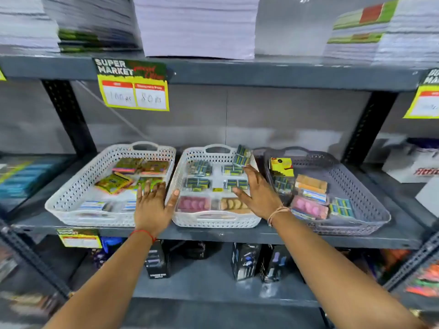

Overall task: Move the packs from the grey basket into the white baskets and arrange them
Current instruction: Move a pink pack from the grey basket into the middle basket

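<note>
A yellow price card (133,85) hangs from the front edge of the upper shelf (237,73). Its dark header reads "SUPER MARKET" in white capitals; red script beside it is too blurred to read. Below the header are two white boxes with red caps: the left box carries handwriting that looks like "100 rs", the right box "80 rs". The small print in the red caps is illegible. A second card (425,96) at the right edge shows only cut-off white letters. A smaller card (79,237) on the lower shelf edge is unreadable. Print on the packs in the baskets cannot be read.
</note>
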